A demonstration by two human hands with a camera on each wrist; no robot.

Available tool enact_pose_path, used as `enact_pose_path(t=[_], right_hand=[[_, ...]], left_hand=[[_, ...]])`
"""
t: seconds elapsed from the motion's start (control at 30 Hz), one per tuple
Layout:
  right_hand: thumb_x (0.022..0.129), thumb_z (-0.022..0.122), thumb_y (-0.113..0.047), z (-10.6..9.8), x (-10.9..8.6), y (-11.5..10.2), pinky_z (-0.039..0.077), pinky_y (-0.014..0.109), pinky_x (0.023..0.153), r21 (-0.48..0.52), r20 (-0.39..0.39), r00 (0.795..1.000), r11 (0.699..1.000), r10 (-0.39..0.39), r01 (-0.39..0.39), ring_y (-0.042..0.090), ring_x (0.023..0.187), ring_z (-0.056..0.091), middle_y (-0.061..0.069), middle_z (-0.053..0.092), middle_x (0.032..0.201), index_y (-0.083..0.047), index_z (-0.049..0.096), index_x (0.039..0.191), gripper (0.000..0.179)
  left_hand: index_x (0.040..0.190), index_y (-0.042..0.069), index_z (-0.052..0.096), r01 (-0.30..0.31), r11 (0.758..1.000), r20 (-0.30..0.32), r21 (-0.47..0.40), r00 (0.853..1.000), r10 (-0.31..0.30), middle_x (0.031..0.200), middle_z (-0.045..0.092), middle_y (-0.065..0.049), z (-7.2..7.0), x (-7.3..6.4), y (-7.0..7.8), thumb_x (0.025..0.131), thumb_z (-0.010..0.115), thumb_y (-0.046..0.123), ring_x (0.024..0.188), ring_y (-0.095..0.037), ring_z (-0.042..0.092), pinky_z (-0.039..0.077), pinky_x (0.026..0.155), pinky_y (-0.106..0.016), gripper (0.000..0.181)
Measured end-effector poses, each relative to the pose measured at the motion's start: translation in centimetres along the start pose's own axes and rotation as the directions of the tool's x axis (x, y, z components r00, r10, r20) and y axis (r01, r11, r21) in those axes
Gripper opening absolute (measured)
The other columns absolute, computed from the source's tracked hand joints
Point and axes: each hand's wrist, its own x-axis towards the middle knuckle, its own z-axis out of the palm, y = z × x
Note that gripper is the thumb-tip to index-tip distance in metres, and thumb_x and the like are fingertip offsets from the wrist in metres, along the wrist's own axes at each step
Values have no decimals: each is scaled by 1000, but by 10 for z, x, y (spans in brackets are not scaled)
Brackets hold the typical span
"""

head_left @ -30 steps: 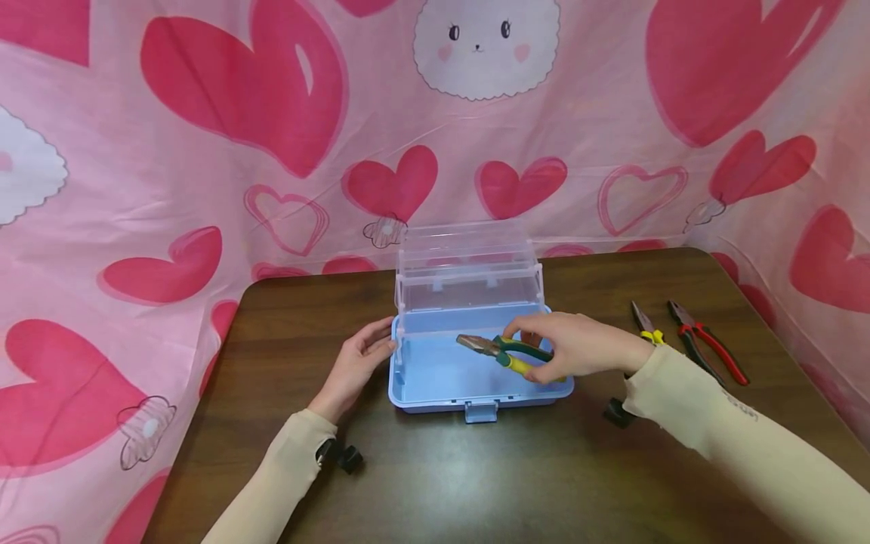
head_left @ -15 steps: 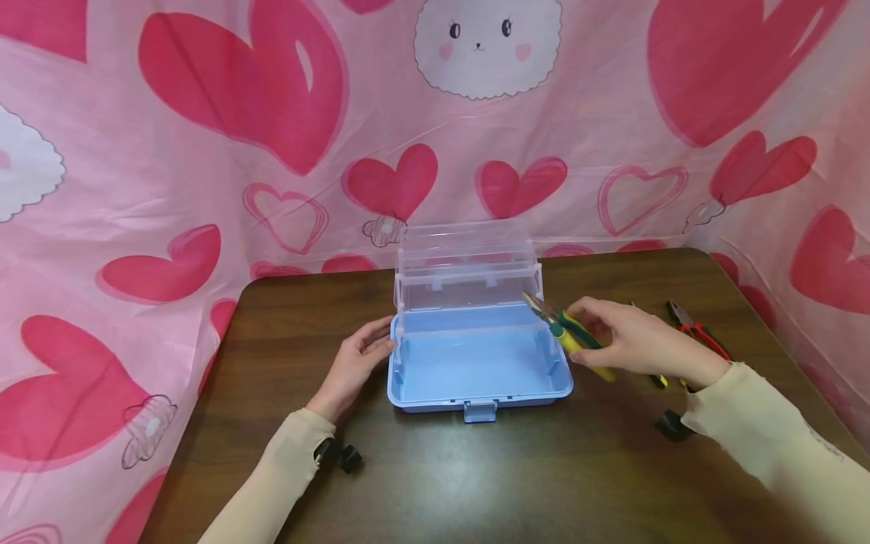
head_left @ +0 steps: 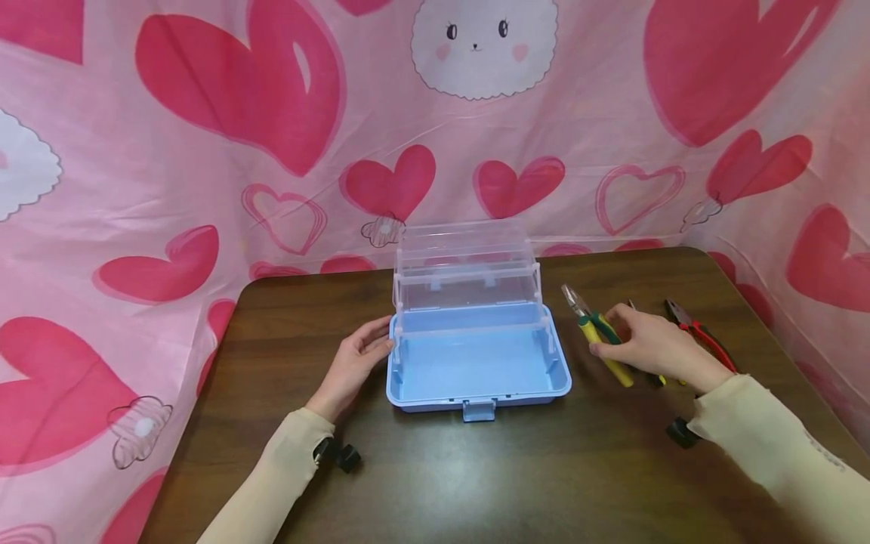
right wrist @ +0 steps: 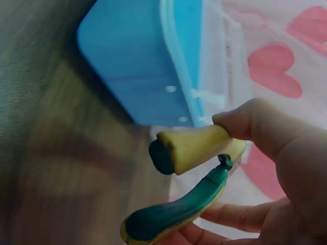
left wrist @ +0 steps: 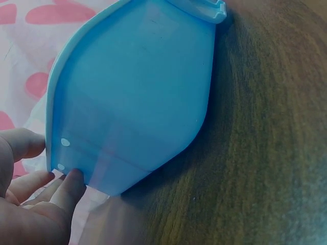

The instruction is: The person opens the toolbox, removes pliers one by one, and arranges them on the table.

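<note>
A light blue toolbox [head_left: 428,403] stands mid-table, its transparent lid [head_left: 469,249] raised at the back. My left hand [head_left: 350,370] rests at the box's left side. In the left wrist view, fingertips [left wrist: 71,178] touch the blue wall close to the rim. To the right of the box, my right hand [head_left: 655,344] pinches a pair of combination pliers by their green and yellow handles, jaws pointing away from me. The right wrist view shows a yellow handle [right wrist: 194,148] under the thumb and a green handle [right wrist: 179,206] spread apart from it.
Red-and-black pliers [head_left: 707,340] lie on the brown table [head_left: 476,483] behind the right hand. A second pair, with yellow grips, is mostly hidden by that hand. A pink heart-patterned cloth [head_left: 292,113] hangs along the back and sides.
My right hand has carried the combination pliers from over the box to the right, past its edge, and they have turned to point away from me. The left hand stays put.
</note>
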Motion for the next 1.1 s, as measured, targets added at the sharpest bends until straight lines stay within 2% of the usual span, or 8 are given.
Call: enact_pose_path(t=[0.27,0.43,0.57,0.7,1.1], right_hand=[[89,73,-52,20,13,16,50,39,52,-116,-36,990,983,139,-142,25,67,57,19,66,95,8,51,128,75],[88,75,-51,30,23,20,54,47,57,-171,-25,983,968,182,-184,32,74,60,26,64,97,15,48,129,82],[88,75,-50,34,29,21,55,53,64,-170,9,972,959,234,-229,35,78,60,29,63,100,17,47,127,82],[90,75,-48,36,30,23,56,49,64,-151,40,960,951,278,-269,34,77,59,26,61,94,18,47,121,77],[90,76,-47,40,33,31,57,48,65,-136,19,955,947,297,-292,35,76,59,28,60,93,19,46,120,78]], left_hand=[[154,6,48,-10,1000,-2,-1,1000,10,154,52,-17,0,2,1,104,67,19,141,-31,54,48,110,-37,55],[154,8,48,0,1000,-12,11,1000,0,154,52,-16,0,0,2,103,67,21,140,-31,54,48,110,-38,56],[154,10,49,11,1000,-16,19,1000,-11,154,52,-15,0,0,0,103,68,23,141,-30,54,48,110,-39,56],[154,10,48,15,1000,-11,18,1000,-14,155,52,-15,0,-1,-1,103,68,24,141,-30,54,47,111,-39,56],[153,11,50,7,1000,-13,11,1000,-6,154,53,-14,1,-2,-1,102,69,25,140,-30,54,48,110,-41,56]])
